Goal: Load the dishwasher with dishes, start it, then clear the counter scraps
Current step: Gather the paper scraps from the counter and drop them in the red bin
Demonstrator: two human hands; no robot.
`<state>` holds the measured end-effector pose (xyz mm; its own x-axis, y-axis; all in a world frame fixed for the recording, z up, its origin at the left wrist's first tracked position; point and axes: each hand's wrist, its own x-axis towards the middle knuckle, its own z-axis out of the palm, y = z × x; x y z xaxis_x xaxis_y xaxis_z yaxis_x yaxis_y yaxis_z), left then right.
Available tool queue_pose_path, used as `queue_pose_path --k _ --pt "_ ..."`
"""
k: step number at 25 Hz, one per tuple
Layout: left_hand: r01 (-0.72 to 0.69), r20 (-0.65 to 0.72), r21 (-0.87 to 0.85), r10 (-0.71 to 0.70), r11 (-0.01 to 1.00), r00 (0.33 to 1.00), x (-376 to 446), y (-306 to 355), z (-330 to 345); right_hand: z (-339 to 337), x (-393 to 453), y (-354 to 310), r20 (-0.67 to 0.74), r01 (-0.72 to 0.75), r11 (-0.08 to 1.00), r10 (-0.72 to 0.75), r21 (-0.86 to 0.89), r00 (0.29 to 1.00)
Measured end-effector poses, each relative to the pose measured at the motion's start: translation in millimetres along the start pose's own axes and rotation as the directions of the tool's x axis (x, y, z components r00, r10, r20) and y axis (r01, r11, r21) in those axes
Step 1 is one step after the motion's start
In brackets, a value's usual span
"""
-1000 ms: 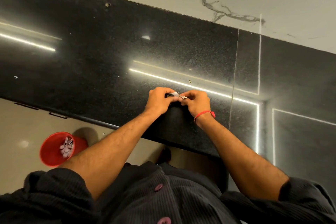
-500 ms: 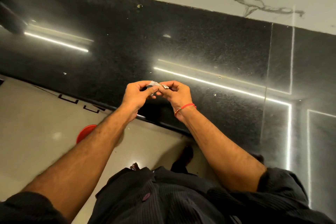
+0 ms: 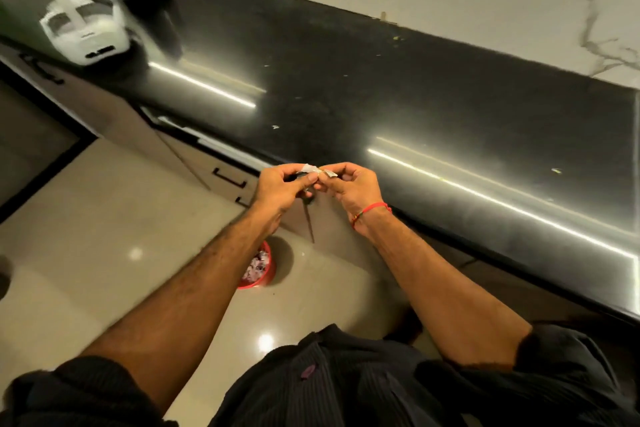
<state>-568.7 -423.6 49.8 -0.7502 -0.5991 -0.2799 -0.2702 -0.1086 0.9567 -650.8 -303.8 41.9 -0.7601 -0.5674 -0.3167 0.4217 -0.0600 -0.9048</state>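
Clearing the black counter seems the step in hand; specks are scattered across it, so sweep them together. Below, the red bin waits on the floor. Left hand and right hand together pinch a paper scrap just off the counter's edge; carry it over the bin before letting go.

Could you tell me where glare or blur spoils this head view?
Head view: bright strip-light reflections streak the glossy black counter; the left forearm and red bin are motion-blurred; wide-angle distortion bends the counter edge; the scrap pinched between both hands stays fairly sharp.
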Motion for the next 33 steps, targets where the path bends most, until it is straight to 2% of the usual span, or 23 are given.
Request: queue_pose_path --k 4,10,16,21,25,26,29,33 --pt "0.050 -0.084 -0.022 -0.051 0.999 0.995 0 -19 -99 93 5 30 0.096 -0.053 0.997 0.059 -0.062 0.994" --pt "0.150 -0.196 -0.114 -0.170 0.982 0.966 10 -63 -195 177 47 85 0.200 -0.193 0.959 0.235 -0.208 0.951" --pt "0.285 -0.386 -0.206 -0.345 0.936 0.855 42 -150 -249 227 103 177 0.268 -0.310 0.884 0.412 -0.350 0.871" --pt "0.387 -0.401 -0.262 -0.464 0.884 0.789 98 -295 -268 232 160 320 0.133 -0.345 0.806 0.456 -0.481 0.880" --pt "0.456 -0.390 -0.354 -0.573 0.816 0.721 148 -438 -268 202 208 465 0.015 -0.310 0.725 0.404 -0.616 0.915" --pt "0.474 -0.370 -0.353 -0.585 0.807 0.722 156 -468 -266 192 216 501 0.001 -0.318 0.716 0.406 -0.621 0.914" --pt "0.476 -0.272 -0.291 -0.549 0.830 0.790 168 -534 -263 170 229 574 -0.026 -0.348 0.700 0.426 -0.623 0.904" --pt "0.582 -0.240 -0.130 -0.595 0.803 0.767 173 -585 -265 153 247 631 -0.067 -0.422 0.652 0.496 -0.630 0.866"
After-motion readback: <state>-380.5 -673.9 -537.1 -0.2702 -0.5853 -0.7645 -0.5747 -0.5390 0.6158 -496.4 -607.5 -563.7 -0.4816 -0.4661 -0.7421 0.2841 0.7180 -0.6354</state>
